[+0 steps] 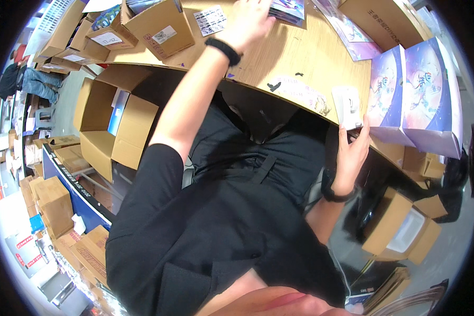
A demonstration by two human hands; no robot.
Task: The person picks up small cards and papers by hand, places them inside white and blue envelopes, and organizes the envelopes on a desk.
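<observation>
My left hand reaches over the wooden table to the top edge of the view, beside a stack of printed glossy packs. Its fingertips are partly cut off, so I cannot tell whether it grips the stack. At the table's front edge, my right hand has its thumb and index finger on either side of the near end of a small white plastic device. Right of that device stand two purple-blue printed boxes, side by side. A white sheet with handwritten marks lies left of my left hand.
Cardboard boxes with packets line the table's left end. A brown carton and plastic-wrapped printed sheets lie at the far right. Open cartons flank me below table height. A person stands far left.
</observation>
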